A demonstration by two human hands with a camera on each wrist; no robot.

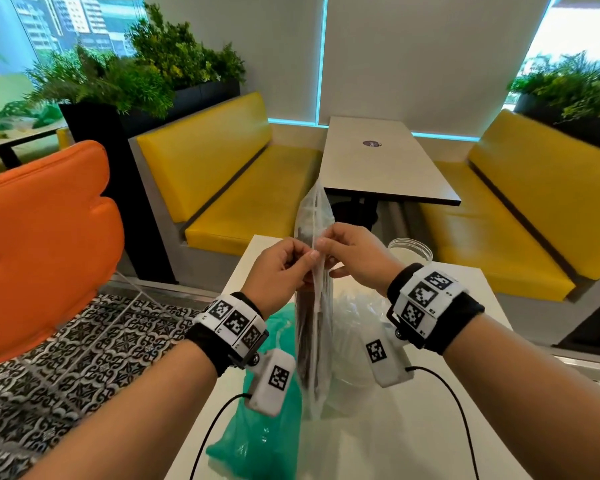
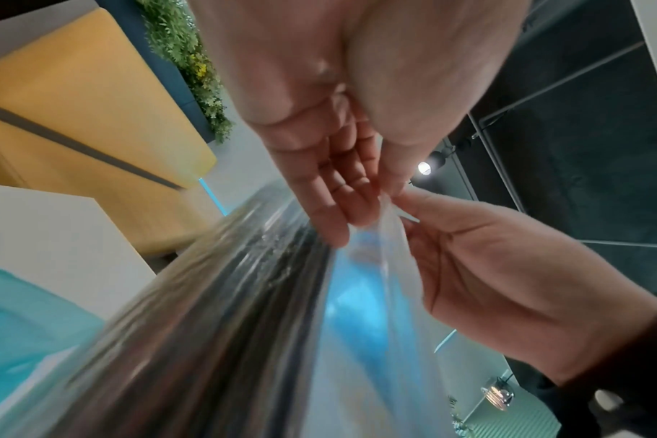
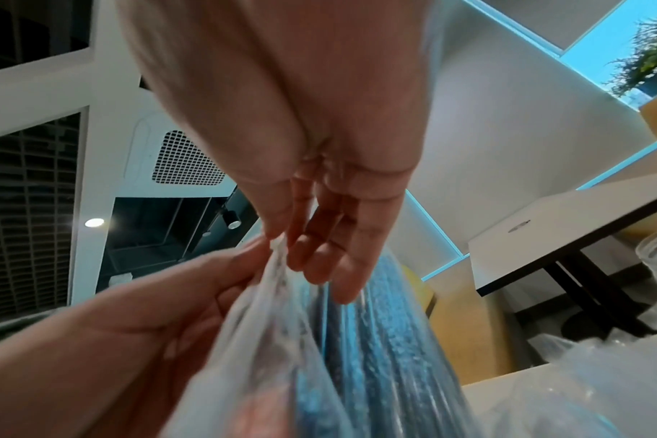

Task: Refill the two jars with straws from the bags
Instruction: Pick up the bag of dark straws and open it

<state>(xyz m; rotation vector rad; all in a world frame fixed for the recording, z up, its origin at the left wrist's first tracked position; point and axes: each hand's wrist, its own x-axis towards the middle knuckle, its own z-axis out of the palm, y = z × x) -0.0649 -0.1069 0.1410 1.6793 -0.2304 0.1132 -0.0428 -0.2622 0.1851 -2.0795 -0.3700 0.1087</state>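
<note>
Both forearms, banded with black-and-white marker cuffs, are raised at the centre of the head view. A clear plastic bag of dark straws [image 1: 314, 299] is held upright between them above the white table [image 1: 430, 427]. One side of the bag's upper edge is pinched by the left hand [image 1: 280, 271], thumb against forefinger, and the opposite side by the right hand [image 1: 355, 259] in the same way; the other fingers are loosely extended. The two grips almost touch. A crumpled green plastic bag [image 1: 257, 438] lies on the table at 7 o'clock from the held bag, and a heap of clear plastic [image 1: 352, 327] at 3 o'clock. An open clear jar [image 1: 411, 249] stands at 1 o'clock, past the right hand. Yellow padded benches [image 1: 229, 181] flank a grey table [image 1: 385, 168] at 12 o'clock.
</note>
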